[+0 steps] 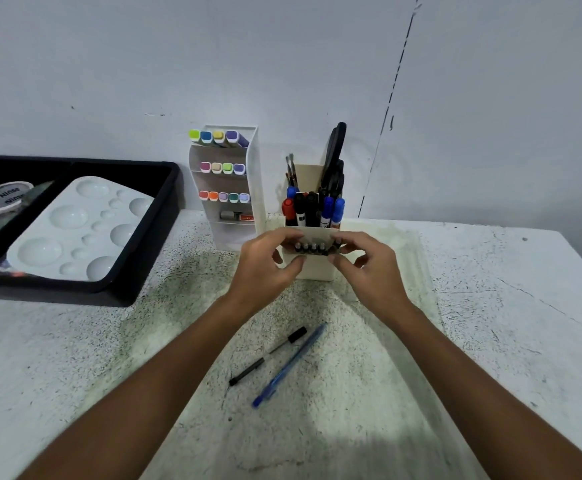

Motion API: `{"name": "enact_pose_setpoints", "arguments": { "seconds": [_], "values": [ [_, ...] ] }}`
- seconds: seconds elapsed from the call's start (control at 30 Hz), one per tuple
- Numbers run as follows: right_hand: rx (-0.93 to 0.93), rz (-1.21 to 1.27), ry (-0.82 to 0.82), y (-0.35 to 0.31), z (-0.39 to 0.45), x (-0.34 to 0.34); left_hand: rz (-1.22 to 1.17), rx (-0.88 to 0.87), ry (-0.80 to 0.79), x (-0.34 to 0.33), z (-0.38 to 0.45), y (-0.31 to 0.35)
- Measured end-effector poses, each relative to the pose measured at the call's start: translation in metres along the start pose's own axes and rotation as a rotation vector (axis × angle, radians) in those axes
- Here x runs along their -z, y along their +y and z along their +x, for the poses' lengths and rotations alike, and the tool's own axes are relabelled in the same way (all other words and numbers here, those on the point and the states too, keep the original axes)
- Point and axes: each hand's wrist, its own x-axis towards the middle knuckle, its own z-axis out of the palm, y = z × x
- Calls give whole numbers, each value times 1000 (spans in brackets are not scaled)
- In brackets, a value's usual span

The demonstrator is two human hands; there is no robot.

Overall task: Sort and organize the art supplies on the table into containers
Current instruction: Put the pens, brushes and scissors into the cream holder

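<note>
My left hand [268, 263] and my right hand [365, 263] together hold a row of several dark pens [312, 247], ends toward me, just in front of the white pen holder [317, 268]. The holder's rear sections hold red, black and blue markers [312, 209], paintbrushes and black scissors [336, 157]. Nearer me on the table lie a black pen [268, 355] and a blue pen [291, 365], side by side and apart from both hands.
A white tiered rack [253, 188] with colourful markers stands left of the holder against the wall. A black tray [137, 271] at the left holds a white paint palette [75, 230] and tape rolls [2, 197]. The table's right edge runs diagonally at far right.
</note>
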Motion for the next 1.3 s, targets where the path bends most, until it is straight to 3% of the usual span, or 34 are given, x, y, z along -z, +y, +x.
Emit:
{"name": "enact_pose_setpoints", "arguments": {
  "seconds": [0.6, 0.73, 0.8, 0.87, 0.93, 1.0, 1.07, 1.17, 1.3],
  "values": [
    [-9, -29, 12, 3, 2, -5, -131, -8, -196, -1, 15, 7],
    [16, -45, 91, 3, -5, -4, -97, -14, -157, 0, 11, 4],
    [65, -7, 231, 3, -14, -3, -46, -23, -54, 2, 2, 2],
    [179, -12, 255, 10, -27, -1, -10, -27, 39, 7, -13, -1],
    [252, -46, 57, 26, -42, 2, -13, -5, -50, 11, -33, -8],
    [186, -105, -235, 39, -53, 3, 8, 31, -271, 13, -49, -15],
    [149, -236, -423, 48, -58, 2, 81, 54, -448, 12, -57, -19],
    [173, -425, -496, 45, -55, -1, 160, 44, -540, 9, -57, -16],
    [121, -448, -564, 33, -48, 0, 191, 9, -582, 10, -53, -7]
  ]
}}
